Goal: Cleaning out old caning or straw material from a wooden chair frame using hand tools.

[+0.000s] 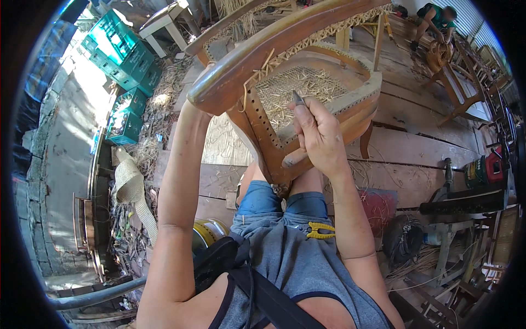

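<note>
A brown wooden chair frame [257, 129] leans over my lap, with rows of small holes along its edge. Loose cane strands [267, 66] are laced through the holes along the upper rail. My right hand [319, 129] is closed on a short, pointed grey tool [297, 97], its tip up between thumb and fingers, in front of the frame's opening. Most of the tool is hidden in the hand. My left hand [201, 109] reaches behind the rounded end of the upper rail, which hides its fingers. Through the opening shows a woven cane seat [296, 82] strewn with cane scraps.
Yellow-handled pliers [320, 230] lie on my lap. Green crates [123, 66] are stacked at the far left, near a strip of woven cane [134, 186]. A coil of dark strand [402, 241] is at right. Far right, another person [435, 24] works beside a chair [455, 82].
</note>
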`<state>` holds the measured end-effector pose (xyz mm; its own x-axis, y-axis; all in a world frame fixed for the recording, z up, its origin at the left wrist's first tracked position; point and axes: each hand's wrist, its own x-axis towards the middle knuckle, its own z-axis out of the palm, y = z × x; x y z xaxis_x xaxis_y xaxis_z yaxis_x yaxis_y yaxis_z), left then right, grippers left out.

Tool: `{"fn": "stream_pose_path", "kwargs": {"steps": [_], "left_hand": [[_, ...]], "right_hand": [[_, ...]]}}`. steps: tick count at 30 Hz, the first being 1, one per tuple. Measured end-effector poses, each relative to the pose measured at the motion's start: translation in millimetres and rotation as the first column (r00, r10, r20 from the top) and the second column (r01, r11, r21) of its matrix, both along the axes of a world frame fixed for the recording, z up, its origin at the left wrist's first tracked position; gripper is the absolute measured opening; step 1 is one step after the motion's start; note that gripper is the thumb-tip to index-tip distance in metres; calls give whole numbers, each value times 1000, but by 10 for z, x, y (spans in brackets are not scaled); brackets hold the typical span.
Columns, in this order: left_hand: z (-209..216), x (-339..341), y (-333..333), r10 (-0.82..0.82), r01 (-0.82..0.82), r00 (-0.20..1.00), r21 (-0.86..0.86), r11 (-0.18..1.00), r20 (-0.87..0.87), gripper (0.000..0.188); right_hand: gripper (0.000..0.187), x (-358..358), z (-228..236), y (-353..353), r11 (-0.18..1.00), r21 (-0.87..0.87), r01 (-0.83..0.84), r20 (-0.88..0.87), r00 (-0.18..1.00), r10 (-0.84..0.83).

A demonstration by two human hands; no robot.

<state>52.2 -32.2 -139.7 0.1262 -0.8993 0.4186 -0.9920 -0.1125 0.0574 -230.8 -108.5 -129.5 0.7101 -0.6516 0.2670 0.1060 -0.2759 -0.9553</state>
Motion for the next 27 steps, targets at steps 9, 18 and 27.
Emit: {"fn": "stream_pose_path", "kwargs": {"steps": [9, 18, 27], "left_hand": [[122, -192, 137, -497, 354, 291, -390, 850, -818, 61], [117, -126, 3, -268, 194, 803, -193, 962, -531, 45], [33, -100, 88, -305, 186, -444, -419, 889, -843, 45]], "right_hand": [[20, 555, 321, 163, 893, -400, 208, 263, 959, -106], [12, 492, 373, -86, 815, -443, 374, 376, 903, -209], [16, 477, 407, -147, 852, -403, 335, 300, 928, -223]]}}
